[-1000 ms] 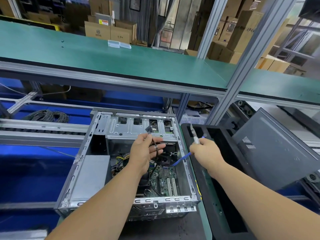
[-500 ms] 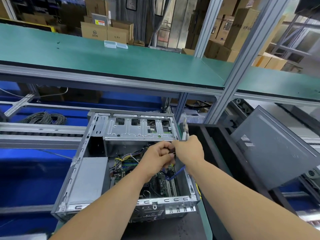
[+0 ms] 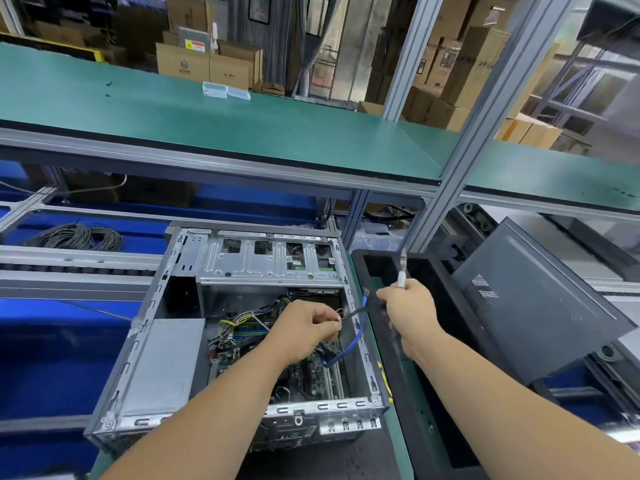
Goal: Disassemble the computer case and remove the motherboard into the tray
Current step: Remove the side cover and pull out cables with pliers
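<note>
The open grey metal computer case [image 3: 239, 327] lies on the green desk [image 3: 398, 441], hard against the black foam tray [image 3: 381, 341] on its right. The green motherboard [image 3: 311, 372] sits inside the case. The left hand [image 3: 304, 332] pinches a thin black cable [image 3: 353, 315]; the right hand [image 3: 407, 308] grips a white-handled screwdriver [image 3: 401, 271] and the cable's other end. A blue cable [image 3: 360, 334] loops beneath.

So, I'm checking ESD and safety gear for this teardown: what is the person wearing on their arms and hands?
Nothing that shows. Both forearms are bare up to the frame edge, with no sleeves in view. The left hand and right hand have no gloves, and no wrist strap, watch or ring is visible. Fingernails are short and unpainted.
</note>
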